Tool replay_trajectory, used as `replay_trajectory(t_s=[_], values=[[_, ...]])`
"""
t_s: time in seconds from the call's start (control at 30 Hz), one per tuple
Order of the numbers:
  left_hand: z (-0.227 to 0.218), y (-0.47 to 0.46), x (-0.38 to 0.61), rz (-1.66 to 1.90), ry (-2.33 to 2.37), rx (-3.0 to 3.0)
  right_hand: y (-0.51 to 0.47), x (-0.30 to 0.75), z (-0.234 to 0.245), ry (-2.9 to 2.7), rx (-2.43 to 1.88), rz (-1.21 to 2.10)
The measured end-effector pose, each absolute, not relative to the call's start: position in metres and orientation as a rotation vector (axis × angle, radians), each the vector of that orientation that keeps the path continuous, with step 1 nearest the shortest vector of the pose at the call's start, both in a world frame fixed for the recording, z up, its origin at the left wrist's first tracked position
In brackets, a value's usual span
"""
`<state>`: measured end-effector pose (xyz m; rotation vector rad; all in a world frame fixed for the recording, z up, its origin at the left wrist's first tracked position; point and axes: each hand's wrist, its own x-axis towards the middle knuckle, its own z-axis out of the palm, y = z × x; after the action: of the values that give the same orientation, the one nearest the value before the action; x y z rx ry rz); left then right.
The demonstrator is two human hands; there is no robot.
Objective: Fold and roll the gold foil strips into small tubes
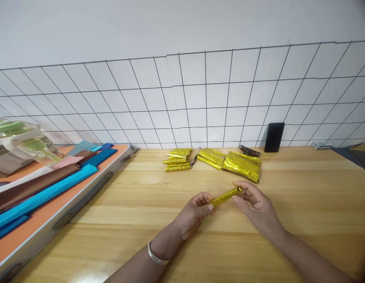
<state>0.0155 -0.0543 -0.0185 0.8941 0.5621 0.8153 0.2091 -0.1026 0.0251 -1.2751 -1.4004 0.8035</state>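
Observation:
A shiny gold foil paper tube [226, 197] is held above the wooden table, tilted up to the right. My left hand [194, 214] pinches its lower left end between thumb and fingers. At the upper right end, where the tube's hollow opening shows, my right hand [255, 206] grips it with thumb and fingers. Beyond my hands lies a small pile of similar gold rolls [178, 160]. To the right of that pile are a flat stack of gold foil sheets [243, 166] and another gold foil piece [211, 158], partly touching the stack.
A pen [195, 156] lies between the gold piles. Behind the stack is a dark hair-clip-like object [249, 151]. A black phone-like slab [274, 137] leans against the tiled wall. On the left, an orange-topped surface [64, 196] bears rolled coloured paper [52, 192].

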Motion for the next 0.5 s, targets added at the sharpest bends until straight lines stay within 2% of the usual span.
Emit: replay_trajectory(t_s=[0.17,0.5], values=[[-0.0166,-0.0588,0.0173,0.778,0.558,1.153,-0.11,0.2046,0.0342,-1.589,-1.323,0.621],[-0.0197,-0.0614,0.0162,0.723,0.534,1.436,-0.1135,0.2019,0.0308,-1.716,-1.333,0.484]])
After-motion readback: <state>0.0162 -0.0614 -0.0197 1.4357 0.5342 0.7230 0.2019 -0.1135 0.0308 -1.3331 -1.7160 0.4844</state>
